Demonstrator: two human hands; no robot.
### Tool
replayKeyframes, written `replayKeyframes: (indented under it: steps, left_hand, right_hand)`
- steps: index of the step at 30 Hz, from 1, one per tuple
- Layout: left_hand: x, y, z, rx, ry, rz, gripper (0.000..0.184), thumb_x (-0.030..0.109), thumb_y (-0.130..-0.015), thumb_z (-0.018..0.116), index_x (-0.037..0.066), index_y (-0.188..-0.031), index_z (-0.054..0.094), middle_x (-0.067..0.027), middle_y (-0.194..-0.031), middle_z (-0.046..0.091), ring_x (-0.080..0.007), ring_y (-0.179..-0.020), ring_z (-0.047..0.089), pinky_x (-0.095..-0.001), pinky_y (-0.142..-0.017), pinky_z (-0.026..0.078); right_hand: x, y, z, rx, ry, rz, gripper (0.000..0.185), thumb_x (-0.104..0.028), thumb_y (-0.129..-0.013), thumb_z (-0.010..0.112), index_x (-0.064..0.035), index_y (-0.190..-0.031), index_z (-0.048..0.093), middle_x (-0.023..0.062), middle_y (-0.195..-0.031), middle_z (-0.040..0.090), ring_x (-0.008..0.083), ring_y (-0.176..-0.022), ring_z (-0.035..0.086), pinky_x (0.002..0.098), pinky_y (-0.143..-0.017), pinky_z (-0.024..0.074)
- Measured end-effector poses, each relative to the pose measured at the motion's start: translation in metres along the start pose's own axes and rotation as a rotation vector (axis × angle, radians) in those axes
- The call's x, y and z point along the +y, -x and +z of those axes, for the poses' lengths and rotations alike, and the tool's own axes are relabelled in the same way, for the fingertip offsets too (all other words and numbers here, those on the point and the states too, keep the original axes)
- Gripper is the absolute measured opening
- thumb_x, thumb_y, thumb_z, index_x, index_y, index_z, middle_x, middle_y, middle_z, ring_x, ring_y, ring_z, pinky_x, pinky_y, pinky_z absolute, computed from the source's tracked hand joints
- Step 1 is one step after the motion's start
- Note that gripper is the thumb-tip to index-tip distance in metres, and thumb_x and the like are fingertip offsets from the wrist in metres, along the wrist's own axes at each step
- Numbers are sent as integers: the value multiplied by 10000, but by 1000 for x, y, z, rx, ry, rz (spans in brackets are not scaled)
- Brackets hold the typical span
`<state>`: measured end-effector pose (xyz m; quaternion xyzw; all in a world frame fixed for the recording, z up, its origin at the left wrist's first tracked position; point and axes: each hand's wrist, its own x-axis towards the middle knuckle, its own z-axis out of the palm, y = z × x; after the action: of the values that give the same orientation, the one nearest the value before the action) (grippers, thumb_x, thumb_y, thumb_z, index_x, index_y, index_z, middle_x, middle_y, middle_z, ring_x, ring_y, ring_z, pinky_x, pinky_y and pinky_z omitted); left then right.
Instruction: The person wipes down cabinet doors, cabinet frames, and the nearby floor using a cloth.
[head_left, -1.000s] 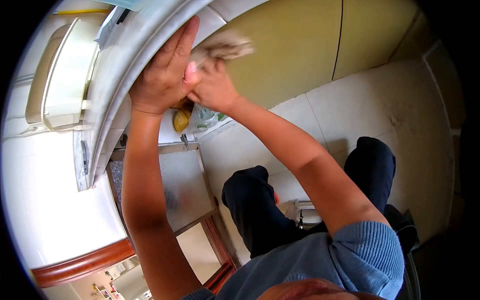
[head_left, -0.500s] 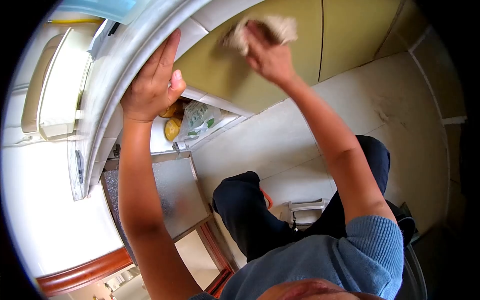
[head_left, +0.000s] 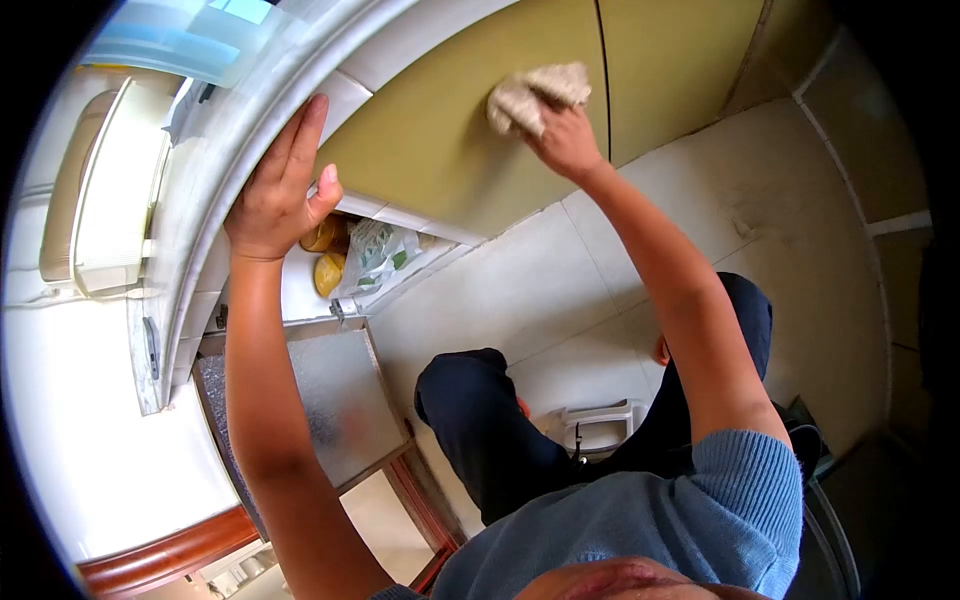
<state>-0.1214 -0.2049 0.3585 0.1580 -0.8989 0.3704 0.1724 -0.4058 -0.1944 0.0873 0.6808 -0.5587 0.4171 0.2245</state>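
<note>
My right hand [head_left: 567,142] is closed on a bunched beige cloth [head_left: 520,100], which lies against the yellow-green cabinet panel [head_left: 440,130] left of the dark vertical seam. My left hand [head_left: 278,195] rests on the edge of the pale marble counter [head_left: 215,190], fingers stretched out and thumb apart, with nothing in it. Just below that hand, an open compartment holds a yellow-lidded jar [head_left: 328,273] and a clear plastic bag [head_left: 375,255] with green marks.
A frosted-glass door [head_left: 345,395] stands open below the compartment. On the counter are a cream rack [head_left: 120,190] and a light-blue container [head_left: 175,45]. My knees and a white plastic stool [head_left: 600,425] are over the tiled floor [head_left: 530,280].
My right hand has moved right with the cloth, away from my left hand and across the panel. The view has shifted slightly; my left hand remains at the counter edge.
</note>
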Motion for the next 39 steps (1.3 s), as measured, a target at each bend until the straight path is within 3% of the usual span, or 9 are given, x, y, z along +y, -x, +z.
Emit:
replayKeyframes:
  steps: [3,6,9,13,15,19,31,34,39]
  left_hand:
    - [3,-4,-3,18,-20,21,596,266,-718,603,206,-1305,517,7,-1340,487,-183,-1210,478,-356,-1039,367]
    - [8,-5,7,88,101,-37,552,219,-754,584,155,-1298,517,-43,-1319,497,-203,-1187,491,-379,-1022,376]
    - [65,-9,27,352,209,-211,458,118,-831,513,8,-1275,485,-166,-1226,506,-308,-1150,466,-412,-994,361]
    - [136,-49,68,282,992,-642,376,112,-862,465,-11,-1215,504,-162,-1152,516,-287,-1094,494,-383,-976,399]
    - [129,-77,100,975,2078,-1417,282,84,-867,449,-28,-1114,526,-153,-1081,550,-266,-1038,516,-386,-962,427]
    - [116,-113,82,1390,2512,-1261,216,35,-856,441,-39,-1041,523,-157,-1039,572,-269,-994,528,-397,-934,442]
    - [150,-62,22,1227,2420,-1384,136,129,-874,474,26,-962,485,-113,-952,545,-256,-975,493,-399,-974,384]
    - [155,-31,16,1143,2327,-1499,161,208,-845,646,87,-878,545,-47,-836,559,-189,-835,521,-350,-825,442]
    - [153,12,-23,990,2105,-1608,92,175,-886,592,106,-845,546,10,-755,522,-123,-690,519,-279,-649,448]
  right_hand:
    - [31,-58,-39,38,86,315,428,-74,-790,583,-53,-1209,496,170,-1087,544,374,-1068,475,441,-953,360]
    - [68,-82,-55,319,47,509,417,-171,-808,564,-24,-1194,506,266,-1215,439,444,-1188,358,445,-1008,325]
    - [60,-65,-99,318,-352,454,350,-84,-867,531,-35,-1210,486,117,-1069,550,237,-1016,514,341,-898,399]
    - [-9,4,-174,223,-1314,1017,283,-145,-931,491,-47,-1197,491,9,-1057,545,94,-953,490,275,-834,417]
    - [-14,27,-199,129,-1334,1244,288,-175,-921,524,-69,-1187,498,17,-1060,565,125,-971,523,316,-856,437]
    - [14,55,-216,39,-1254,1254,250,-234,-915,540,-106,-1129,539,11,-1061,588,151,-982,547,368,-872,444]
    - [54,64,-238,181,-1328,1356,383,-214,-920,530,-80,-1266,438,75,-1268,473,261,-1148,471,475,-947,374]
    - [64,77,-234,251,-1367,1185,351,-191,-907,549,-65,-1228,482,59,-1201,526,203,-1085,503,384,-890,410]
    - [11,52,-267,135,-1287,1030,308,-179,-909,545,-59,-1193,540,-3,-1061,584,117,-965,539,260,-838,414]
